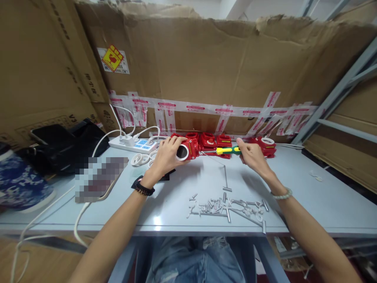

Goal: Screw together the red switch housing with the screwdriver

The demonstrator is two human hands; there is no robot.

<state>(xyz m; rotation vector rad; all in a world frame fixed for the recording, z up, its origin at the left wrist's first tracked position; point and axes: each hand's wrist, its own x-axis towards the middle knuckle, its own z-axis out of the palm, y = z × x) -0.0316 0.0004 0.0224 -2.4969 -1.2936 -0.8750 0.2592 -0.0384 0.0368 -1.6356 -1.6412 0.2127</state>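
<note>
My left hand (168, 154) is wrapped round a red housing (193, 148) with a white-rimmed round opening that faces me. In my right hand (251, 154) is a screwdriver (228, 150) with a yellow and green handle, held level. Its shaft points left, and the tip is at the right side of the red housing; whether it sits in a screw is too small to tell. More red housings (208, 140) stand behind, against the cardboard, and another (266, 147) is just beyond my right hand.
Screws and metal rods (216, 206) lie near the table's front edge, with a thin T-shaped rod (226, 179) behind them. White rings (140, 159), a power strip (134, 144), a phone (101, 179) and cables are at the left. Tall cardboard (188, 59) closes off the back.
</note>
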